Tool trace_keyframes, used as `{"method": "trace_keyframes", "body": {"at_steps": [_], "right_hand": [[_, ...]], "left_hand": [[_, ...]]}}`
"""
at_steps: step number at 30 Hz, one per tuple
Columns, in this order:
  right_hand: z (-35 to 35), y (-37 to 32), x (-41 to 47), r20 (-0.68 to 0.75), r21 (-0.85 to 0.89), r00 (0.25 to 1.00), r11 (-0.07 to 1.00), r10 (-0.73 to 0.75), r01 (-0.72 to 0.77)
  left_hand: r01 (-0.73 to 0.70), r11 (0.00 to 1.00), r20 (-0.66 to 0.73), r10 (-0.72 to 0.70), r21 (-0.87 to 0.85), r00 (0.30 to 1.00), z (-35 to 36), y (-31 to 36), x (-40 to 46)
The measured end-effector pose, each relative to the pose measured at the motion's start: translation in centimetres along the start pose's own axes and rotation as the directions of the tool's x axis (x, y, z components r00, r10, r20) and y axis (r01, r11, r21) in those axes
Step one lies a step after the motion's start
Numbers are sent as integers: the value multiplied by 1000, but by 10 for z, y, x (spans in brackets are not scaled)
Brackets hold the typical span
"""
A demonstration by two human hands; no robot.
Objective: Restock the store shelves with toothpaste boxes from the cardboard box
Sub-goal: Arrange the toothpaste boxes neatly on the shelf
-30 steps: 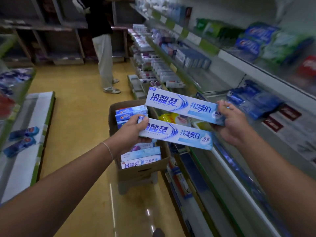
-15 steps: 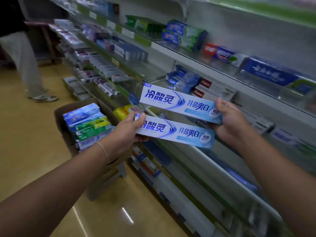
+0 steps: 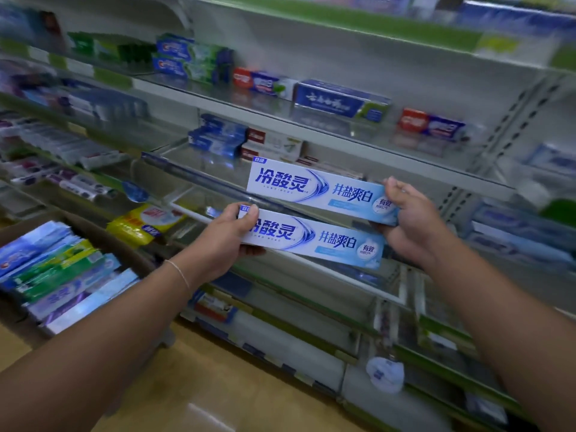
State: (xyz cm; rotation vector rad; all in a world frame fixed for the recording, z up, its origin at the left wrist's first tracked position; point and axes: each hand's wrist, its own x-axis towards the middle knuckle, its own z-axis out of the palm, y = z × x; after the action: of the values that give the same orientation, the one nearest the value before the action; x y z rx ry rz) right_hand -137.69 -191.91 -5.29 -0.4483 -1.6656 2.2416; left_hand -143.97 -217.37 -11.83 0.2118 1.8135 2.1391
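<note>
Glossy printed card toothpaste boxes (image 3: 314, 213), matt brown cardboard box (image 3: 109, 241), polished floor (image 3: 199, 385)

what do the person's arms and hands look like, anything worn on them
Both forearms are bare as far as the frame shows, with no sleeves in view and no gloves. The left hand has a thin, pale bracelet around its wrist. The right hand shows no ring, watch or band.

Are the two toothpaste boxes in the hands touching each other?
Apart. The head view shows a strip of shelf between the upper toothpaste box, held by the right hand, and the lower toothpaste box, held by the left hand.
</note>
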Motion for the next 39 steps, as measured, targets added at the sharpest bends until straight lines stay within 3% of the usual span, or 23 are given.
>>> {"method": "trace_keyframes", "body": {"at_steps": [20,28,39], "right_hand": [[-330,-58,-110,-295,84,953,992,-64,93],[-385,-60,-115,-443,60,894,992,-71,108],[-406,-58,-64,-561,12,824,994,-85,110]], "left_hand": [[101,995,256,-103,21,961,307,-81,-68],[102,993,349,-116,59,930,355,-95,-53],[98,990,476,-134,102,869,378,-90,17]]}}
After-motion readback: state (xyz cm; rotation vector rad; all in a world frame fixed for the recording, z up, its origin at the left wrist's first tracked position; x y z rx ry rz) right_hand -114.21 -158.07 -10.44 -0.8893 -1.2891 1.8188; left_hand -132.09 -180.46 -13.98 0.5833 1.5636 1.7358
